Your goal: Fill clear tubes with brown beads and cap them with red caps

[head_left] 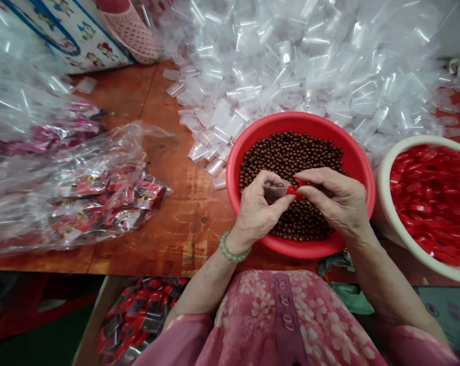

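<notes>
Over a red basin of small round brown beads, both hands meet at one small piece. My left hand is closed round a clear plastic container with several brown beads inside. A red cap sits at the container's right-hand end; whether it is fully seated cannot be seen. The thumb and fingers of my right hand pinch at that red cap. A green bead bracelet circles my left wrist.
A heap of clear containers spreads behind the basin. A white bucket of red caps stands at the right. Bagged red packets lie left on the wooden table. Below the edge, a box holds filled red-capped containers.
</notes>
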Demonstrator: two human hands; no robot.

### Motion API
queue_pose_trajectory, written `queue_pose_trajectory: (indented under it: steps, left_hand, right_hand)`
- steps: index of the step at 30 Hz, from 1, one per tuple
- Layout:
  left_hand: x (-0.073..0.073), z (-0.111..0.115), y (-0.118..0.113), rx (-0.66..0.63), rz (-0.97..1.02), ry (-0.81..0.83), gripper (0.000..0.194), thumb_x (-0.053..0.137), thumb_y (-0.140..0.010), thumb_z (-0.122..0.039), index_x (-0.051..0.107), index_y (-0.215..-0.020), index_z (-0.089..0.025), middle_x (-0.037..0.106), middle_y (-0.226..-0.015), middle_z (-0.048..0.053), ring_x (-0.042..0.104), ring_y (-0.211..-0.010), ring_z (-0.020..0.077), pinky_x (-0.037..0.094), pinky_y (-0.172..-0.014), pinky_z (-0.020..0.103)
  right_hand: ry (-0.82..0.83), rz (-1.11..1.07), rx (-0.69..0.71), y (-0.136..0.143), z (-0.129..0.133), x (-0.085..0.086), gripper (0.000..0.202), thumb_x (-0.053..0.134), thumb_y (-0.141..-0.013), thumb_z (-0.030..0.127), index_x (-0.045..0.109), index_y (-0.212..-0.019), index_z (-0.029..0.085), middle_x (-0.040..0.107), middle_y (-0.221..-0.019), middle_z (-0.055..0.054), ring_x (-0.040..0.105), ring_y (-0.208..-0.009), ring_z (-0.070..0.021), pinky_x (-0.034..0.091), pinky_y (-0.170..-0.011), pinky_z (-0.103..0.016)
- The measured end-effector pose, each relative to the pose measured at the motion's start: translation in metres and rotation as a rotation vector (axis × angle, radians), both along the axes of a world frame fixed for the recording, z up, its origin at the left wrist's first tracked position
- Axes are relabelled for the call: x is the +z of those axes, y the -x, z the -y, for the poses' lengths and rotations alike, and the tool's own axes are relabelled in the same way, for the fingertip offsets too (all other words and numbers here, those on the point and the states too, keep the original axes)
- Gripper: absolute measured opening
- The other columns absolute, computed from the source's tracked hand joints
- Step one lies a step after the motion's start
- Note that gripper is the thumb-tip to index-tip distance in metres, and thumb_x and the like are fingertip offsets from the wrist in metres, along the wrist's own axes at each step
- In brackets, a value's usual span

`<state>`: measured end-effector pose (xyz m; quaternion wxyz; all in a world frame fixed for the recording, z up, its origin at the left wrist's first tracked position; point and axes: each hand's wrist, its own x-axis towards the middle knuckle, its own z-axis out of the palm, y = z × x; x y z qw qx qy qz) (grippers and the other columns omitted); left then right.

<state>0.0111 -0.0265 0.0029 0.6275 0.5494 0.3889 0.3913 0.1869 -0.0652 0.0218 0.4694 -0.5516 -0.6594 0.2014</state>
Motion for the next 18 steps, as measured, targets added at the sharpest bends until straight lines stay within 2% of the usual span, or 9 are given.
queue_pose_trajectory:
  steps: [3, 6, 9, 13, 18]
  left_hand:
    - [0.000, -0.003, 0.001, 0.030, 0.036, 0.014, 0.029, 0.081, -0.076, -0.027, 0.055, -0.088, -0.021, 0.062, -0.078, -0.004, 0.055, -0.069, 0.0087, 0.045, -0.069, 0.023]
    - [0.002, -0.004, 0.001, 0.018, 0.049, 0.046, 0.029, 0.080, -0.076, -0.027, 0.054, -0.088, -0.021, 0.058, -0.074, -0.006, 0.053, -0.068, 0.0090, 0.044, -0.069, 0.024]
    - [0.004, -0.004, 0.002, 0.018, 0.040, 0.087, 0.029, 0.080, -0.076, -0.027, 0.054, -0.089, -0.021, 0.059, -0.075, -0.005, 0.055, -0.071, 0.0100, 0.045, -0.072, 0.025]
    - [0.003, -0.004, 0.003, 0.019, 0.019, 0.062, 0.027, 0.079, -0.076, -0.024, 0.055, -0.088, -0.021, 0.058, -0.075, -0.005, 0.053, -0.069, 0.0098, 0.044, -0.070, 0.024]
    - [-0.002, -0.006, 0.002, 0.014, 0.008, 0.038, 0.026, 0.078, -0.074, -0.022, 0.055, -0.087, -0.021, 0.058, -0.073, -0.005, 0.052, -0.068, 0.0095, 0.042, -0.067, 0.024]
  right_hand:
    - [0.042, 0.044, 0.154, -0.004, 0.002, 0.001, 0.029, 0.074, -0.092, 0.027, 0.078, -0.121, 0.028, 0.081, -0.113, -0.005, 0.076, -0.101, -0.0194, 0.062, -0.094, -0.035]
    - [0.106, 0.009, 0.184, -0.006, 0.002, -0.002, 0.035, 0.071, -0.094, 0.025, 0.075, -0.129, 0.029, 0.080, -0.116, -0.005, 0.075, -0.104, -0.0180, 0.061, -0.096, -0.035]
    - [0.130, -0.056, 0.150, -0.005, 0.001, -0.007, 0.033, 0.073, -0.093, 0.027, 0.077, -0.125, 0.032, 0.079, -0.113, -0.004, 0.074, -0.102, -0.0176, 0.062, -0.090, -0.033]
    - [0.072, -0.098, 0.142, -0.001, 0.000, -0.010, 0.031, 0.076, -0.090, 0.023, 0.080, -0.118, 0.036, 0.077, -0.101, -0.002, 0.073, -0.093, -0.0154, 0.062, -0.082, -0.029]
    - [0.083, -0.093, 0.163, 0.000, 0.000, -0.008, 0.028, 0.077, -0.090, 0.026, 0.081, -0.115, 0.036, 0.076, -0.097, -0.003, 0.072, -0.090, -0.0166, 0.063, -0.080, -0.032]
